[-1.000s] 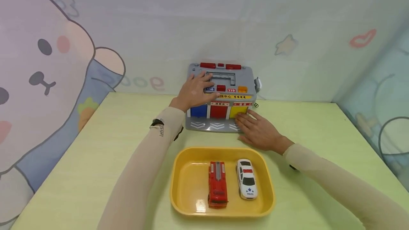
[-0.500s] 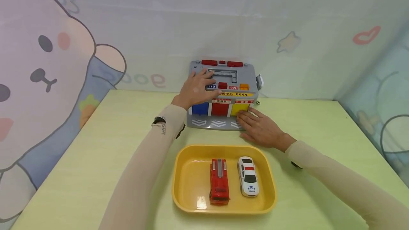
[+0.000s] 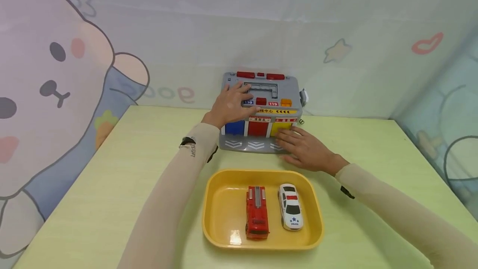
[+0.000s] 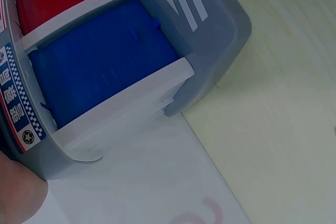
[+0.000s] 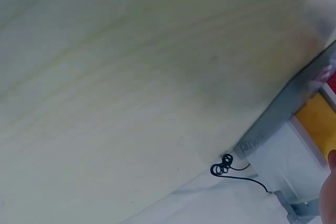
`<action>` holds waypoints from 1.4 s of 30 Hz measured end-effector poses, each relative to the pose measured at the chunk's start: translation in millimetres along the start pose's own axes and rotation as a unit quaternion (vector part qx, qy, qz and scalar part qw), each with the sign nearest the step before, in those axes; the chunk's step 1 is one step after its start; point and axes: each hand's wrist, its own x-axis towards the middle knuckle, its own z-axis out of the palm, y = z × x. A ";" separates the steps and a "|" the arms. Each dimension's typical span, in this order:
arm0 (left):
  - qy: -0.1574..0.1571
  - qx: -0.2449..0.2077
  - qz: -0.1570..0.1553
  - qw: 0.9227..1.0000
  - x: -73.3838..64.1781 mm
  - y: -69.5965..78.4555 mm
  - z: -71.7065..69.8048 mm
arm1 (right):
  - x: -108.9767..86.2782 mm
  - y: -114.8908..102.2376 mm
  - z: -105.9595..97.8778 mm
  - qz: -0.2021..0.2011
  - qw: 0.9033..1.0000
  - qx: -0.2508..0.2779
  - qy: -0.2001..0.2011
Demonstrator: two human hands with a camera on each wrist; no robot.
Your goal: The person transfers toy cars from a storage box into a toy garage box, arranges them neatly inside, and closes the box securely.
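Observation:
A grey toy garage [image 3: 293, 90] stands at the back of the table, with a blue door [image 4: 105, 61], a red door [image 3: 257, 129] and a yellow door [image 3: 281, 127], all down. My left hand [image 3: 230, 105] rests on the left part of its roof, fingers spread beside the folded carry handle [image 3: 263, 90]. At the lower right front, the fairly straight fingers of my right hand [image 3: 308, 149] touch or lie close to the yellow door. Whether they press on it cannot be told. Only a bit of each hand enters the wrist views.
Nearer to me, a yellow tray [image 3: 220, 242] holds a red toy fire engine [image 3: 257, 215] and a white toy police car [image 3: 291, 211]. A thin coiled black cord [image 5: 223, 165] lies by the garage's right side. A printed cloth backdrop [image 3: 261, 40] rises behind.
The head view has shifted slightly. Both hands keep their places on the garage, and the tray with its two vehicles stays put.

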 end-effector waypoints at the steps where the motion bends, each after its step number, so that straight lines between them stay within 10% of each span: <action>1: -0.002 -0.002 -0.001 1.000 -0.2 -0.3 0.2 | 0.1 -0.5 -1.5 0.000 1.000 0.007 0.002; 17: -0.003 -0.010 -0.010 1.000 -3.4 -3.6 -0.1 | 14.8 -2.1 -31.2 -0.006 0.985 0.060 0.163; 42: -0.018 -0.031 0.001 0.999 -4.4 -3.6 -5.1 | 58.2 28.2 -44.6 0.087 0.994 0.031 0.053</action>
